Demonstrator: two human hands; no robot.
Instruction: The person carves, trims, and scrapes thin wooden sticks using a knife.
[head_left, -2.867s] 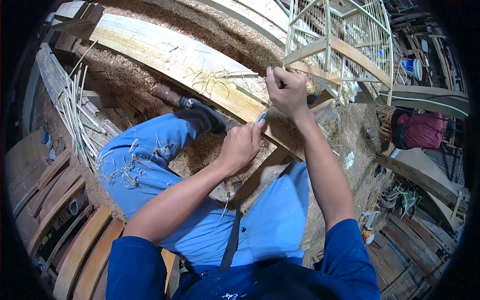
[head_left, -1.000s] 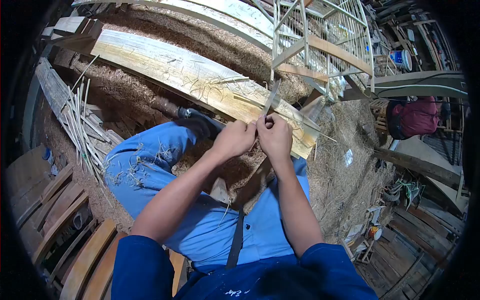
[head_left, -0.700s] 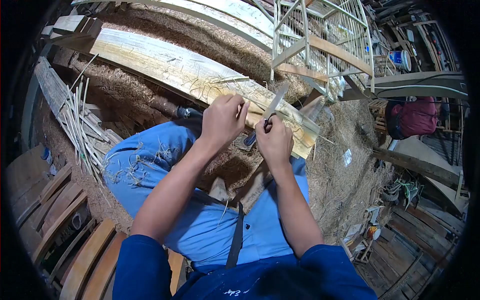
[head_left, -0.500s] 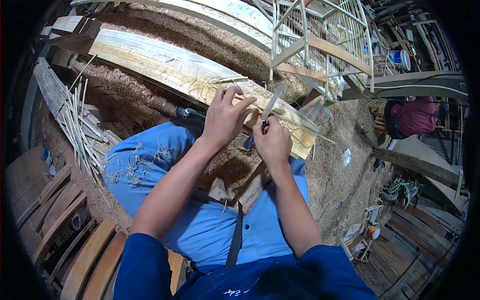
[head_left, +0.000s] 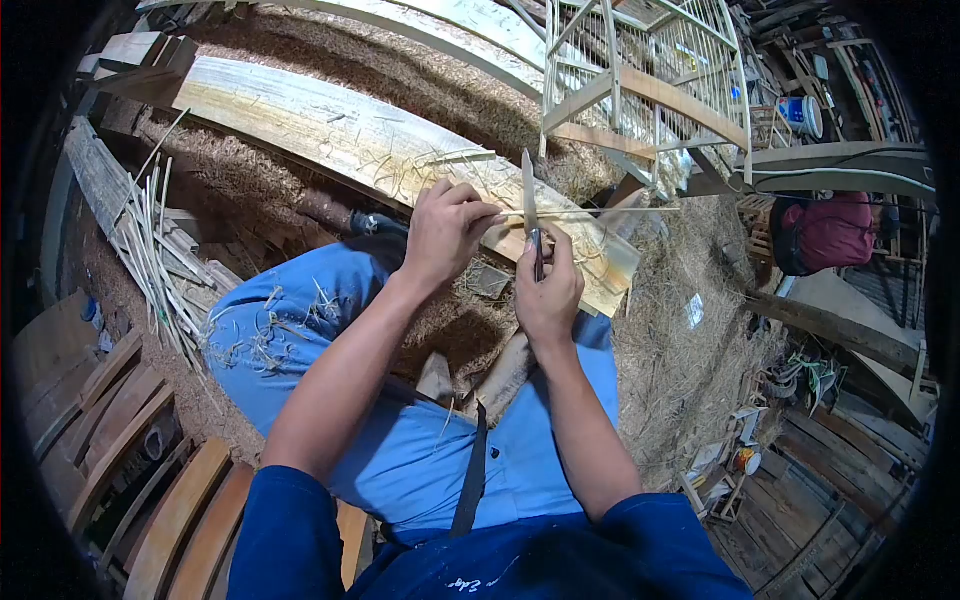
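Observation:
My left hand [head_left: 447, 230] pinches one end of a thin wooden stick [head_left: 620, 210] that runs out to the right over the plank. A knife [head_left: 529, 190] is in my right hand [head_left: 550, 287], its dark handle under my fingers and its blade pointing up and away from me. The blade crosses the stick close to my left fingertips; whether it cuts in cannot be made out. Both hands are over the near right part of a pale wooden plank [head_left: 300, 112], which has thin curled shavings scattered on it.
A slatted wooden cage [head_left: 640, 95] stands at the upper right. Thin sticks [head_left: 160, 250] lie bundled on a board at the left. Curved wood pieces [head_left: 175, 515] are stacked at the lower left. A maroon bag [head_left: 835, 233] hangs at the right. Shavings cover the ground.
The stick now lies level across the plank instead of slanting down to the right. The knife has turned more upright, and my right hand has rolled with its fingers more on top.

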